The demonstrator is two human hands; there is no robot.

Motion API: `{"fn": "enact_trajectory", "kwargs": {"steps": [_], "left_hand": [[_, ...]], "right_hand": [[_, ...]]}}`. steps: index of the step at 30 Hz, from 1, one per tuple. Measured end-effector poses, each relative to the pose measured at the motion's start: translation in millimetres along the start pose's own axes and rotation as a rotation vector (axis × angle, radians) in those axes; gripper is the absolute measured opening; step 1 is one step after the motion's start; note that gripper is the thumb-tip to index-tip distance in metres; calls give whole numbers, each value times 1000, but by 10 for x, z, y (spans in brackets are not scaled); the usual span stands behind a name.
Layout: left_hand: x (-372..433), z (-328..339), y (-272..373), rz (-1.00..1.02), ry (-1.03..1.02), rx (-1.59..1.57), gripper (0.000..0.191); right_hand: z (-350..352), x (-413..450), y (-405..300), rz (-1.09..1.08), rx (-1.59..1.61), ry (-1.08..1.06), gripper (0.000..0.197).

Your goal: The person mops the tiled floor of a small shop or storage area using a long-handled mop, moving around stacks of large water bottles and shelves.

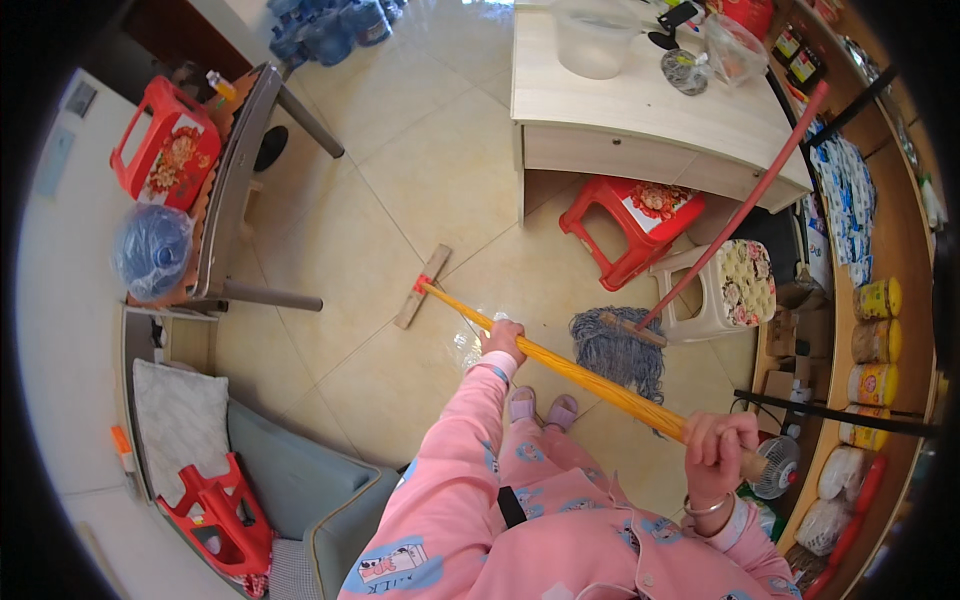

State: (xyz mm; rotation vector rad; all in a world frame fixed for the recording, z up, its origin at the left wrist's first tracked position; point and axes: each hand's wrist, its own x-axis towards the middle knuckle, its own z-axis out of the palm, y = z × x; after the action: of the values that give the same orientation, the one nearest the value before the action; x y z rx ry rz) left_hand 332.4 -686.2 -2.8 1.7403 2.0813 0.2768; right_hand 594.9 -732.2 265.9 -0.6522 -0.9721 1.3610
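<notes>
My left hand [502, 339] is wrapped around the lower part of a yellow handle [585, 377]. Further up, my right hand [714, 446], with a bangle at the wrist, grips the same pole near its top end. The handle slants down to a wooden crossbar head [411, 309] on the tiled floor, joined by a red socket. Bristles or a blade under the head cannot be seen. Beside my feet lies the grey string head [611, 341] of a mop, its red pole [739, 210] leaning against the white desk [637, 135].
A red stool [592, 247] and a floral-topped stool [712, 292] stand by the desk. At right are shelves holding yellow-lidded jars [874, 382]. On the left are a table [247, 157] with metal legs and a grey-blue armchair [292, 442]. Water bottles [330, 34] stand at the back.
</notes>
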Motion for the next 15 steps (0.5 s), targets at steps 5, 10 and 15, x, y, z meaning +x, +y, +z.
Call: {"fn": "enact_trajectory", "kwargs": {"steps": [5,10,15], "left_hand": [[-364,112,325,182,-132,-143,9],[-869,48,983,118,-21,-408,11],[-411,-69,151,-63,-140,-343,12]], "right_hand": [[114,38,-533,-33,-218,71,10],[188,-48,-1130,-170,-292,20,7],[528,80,-422,-95,-162,-31,11]]}}
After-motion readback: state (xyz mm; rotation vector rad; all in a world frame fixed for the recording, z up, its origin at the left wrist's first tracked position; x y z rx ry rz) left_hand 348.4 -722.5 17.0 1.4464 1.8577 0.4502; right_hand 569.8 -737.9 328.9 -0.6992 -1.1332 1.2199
